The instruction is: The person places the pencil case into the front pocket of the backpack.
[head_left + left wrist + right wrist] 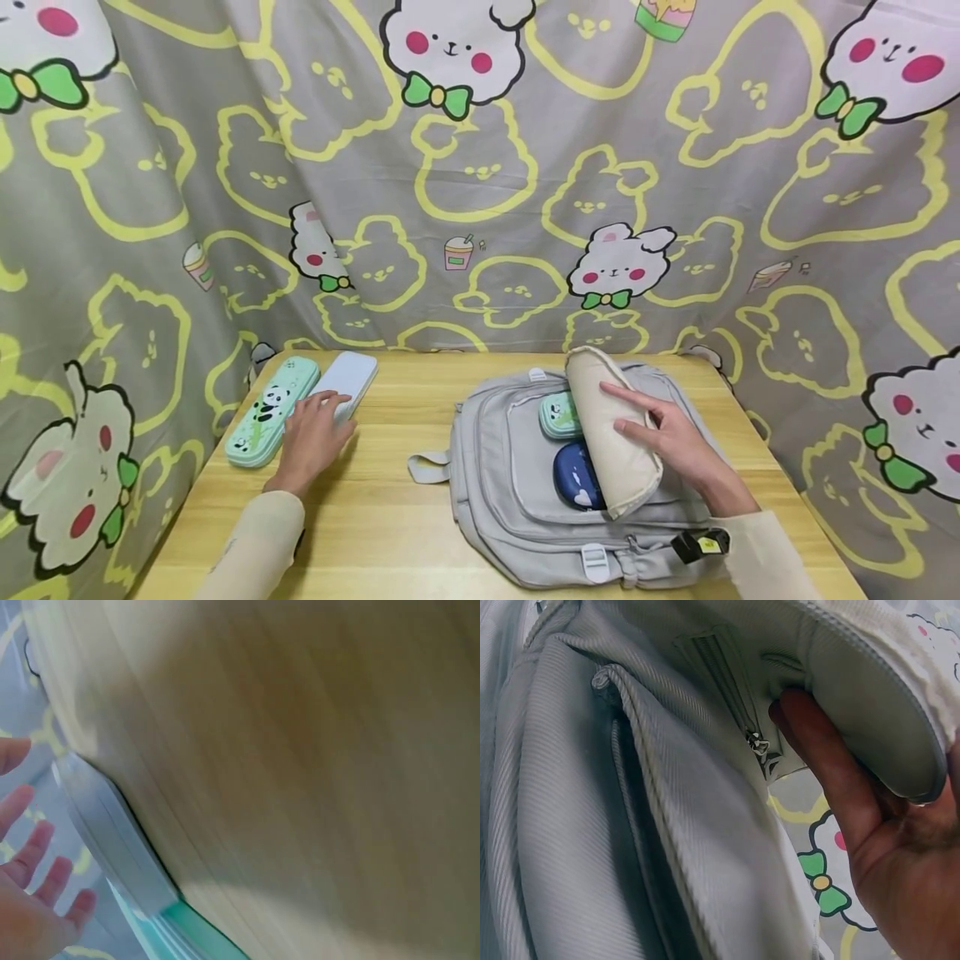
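Observation:
A grey backpack [495, 492] lies on the table with its front pocket uncovered. My right hand [667, 433] grips the pale flap [611, 442] and holds it raised; in the right wrist view its fingers [821, 750] lie against the grey lining. Partly covered by this flap, a small green panda case [558, 415] and a dark blue case [576, 477] rest on the backpack. At the left, my left hand [315, 433] is over a long green panda pencil case [273, 408] and a whitish slim case [348, 379]. Its fingers are spread in the left wrist view.
The wooden table [390, 533] carries everything. A patterned curtain [480, 192] hangs round its back and sides. A loop strap [430, 468] sticks out from the backpack's left side, and a black buckle [699, 546] lies by the right wrist.

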Tool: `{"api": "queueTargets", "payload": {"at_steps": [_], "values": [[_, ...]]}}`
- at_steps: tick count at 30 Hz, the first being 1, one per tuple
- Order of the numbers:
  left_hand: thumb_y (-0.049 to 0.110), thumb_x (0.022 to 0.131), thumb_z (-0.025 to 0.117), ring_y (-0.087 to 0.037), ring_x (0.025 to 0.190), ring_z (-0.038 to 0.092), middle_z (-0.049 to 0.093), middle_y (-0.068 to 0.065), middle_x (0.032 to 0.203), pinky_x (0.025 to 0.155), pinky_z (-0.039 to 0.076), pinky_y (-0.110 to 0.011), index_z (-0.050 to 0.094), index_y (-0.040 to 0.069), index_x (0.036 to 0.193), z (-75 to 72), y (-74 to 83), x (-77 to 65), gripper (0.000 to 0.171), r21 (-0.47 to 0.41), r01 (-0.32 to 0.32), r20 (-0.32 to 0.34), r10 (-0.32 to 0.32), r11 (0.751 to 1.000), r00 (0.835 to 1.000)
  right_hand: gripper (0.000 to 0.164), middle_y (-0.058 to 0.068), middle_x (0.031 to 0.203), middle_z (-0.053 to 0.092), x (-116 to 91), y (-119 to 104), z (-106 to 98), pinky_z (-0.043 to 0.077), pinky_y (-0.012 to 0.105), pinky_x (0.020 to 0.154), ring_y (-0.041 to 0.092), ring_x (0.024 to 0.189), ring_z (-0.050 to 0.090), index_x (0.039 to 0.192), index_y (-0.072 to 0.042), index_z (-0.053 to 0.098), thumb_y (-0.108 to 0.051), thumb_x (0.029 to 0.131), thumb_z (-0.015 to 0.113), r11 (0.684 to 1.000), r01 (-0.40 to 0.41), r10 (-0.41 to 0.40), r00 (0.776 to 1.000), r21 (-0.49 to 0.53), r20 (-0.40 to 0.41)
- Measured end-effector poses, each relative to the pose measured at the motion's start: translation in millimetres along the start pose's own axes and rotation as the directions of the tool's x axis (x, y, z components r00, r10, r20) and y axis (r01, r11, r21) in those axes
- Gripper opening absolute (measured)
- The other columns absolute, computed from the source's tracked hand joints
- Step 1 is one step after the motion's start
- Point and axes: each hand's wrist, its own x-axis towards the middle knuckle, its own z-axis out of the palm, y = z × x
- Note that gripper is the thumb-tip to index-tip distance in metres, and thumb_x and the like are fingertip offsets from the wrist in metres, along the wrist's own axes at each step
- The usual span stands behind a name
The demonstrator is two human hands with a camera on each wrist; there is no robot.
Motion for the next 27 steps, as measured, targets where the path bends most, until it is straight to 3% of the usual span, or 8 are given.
{"api": "queueTargets", "payload": {"at_steps": [8, 14, 27], "values": [[0.026, 0.098, 0.079, -0.06, 0.146, 0.035, 0.044, -0.032, 0.16, 0.113, 0.034, -0.077, 0.061, 0.003, 0.149, -3.5, -16.6, -4.7, 0.059, 0.007, 0.087, 0.058, -0.087, 0.996, 0.995, 0.053, 0.011, 0.17, 0.048, 1, 1, 2, 0.042, 0.006, 0.107, -0.02, 0.143, 0.035, 0.159, -0.016, 0.059, -0.021, 0.107, 0.071, 1.0, -0.004, 0.004, 1.0, 0.016, 0.008], [0.025, 0.098, 0.077, -0.064, 0.145, 0.029, 0.033, -0.039, 0.163, 0.117, 0.031, -0.078, 0.05, -0.001, 0.156, -4.8, -22.2, -7.5, 0.07, 0.014, 0.114, 0.096, -0.115, 0.993, 0.989, 0.053, 0.01, 0.17, 0.048, 2, 2, 3, 0.045, 0.008, 0.106, -0.02, 0.142, 0.036, 0.159, -0.014, 0.059, -0.02, 0.107, 0.071, 1.0, 0.002, -0.002, 1.0, 0.028, 0.01], [0.026, 0.093, 0.083, -0.059, 0.146, 0.034, 0.036, -0.037, 0.164, 0.116, 0.037, -0.075, 0.054, 0.001, 0.155, 0.6, -20.6, -11.3, 0.073, 0.011, 0.054, 0.106, -0.055, 0.998, 0.993, 0.051, -0.011, 0.162, 0.058, 1, 5, 3, 0.041, 0.005, 0.107, -0.02, 0.142, 0.037, 0.156, -0.014, 0.062, -0.02, 0.107, 0.072, 1.0, 0.019, -0.019, 1.0, 0.0, -0.009]]}}
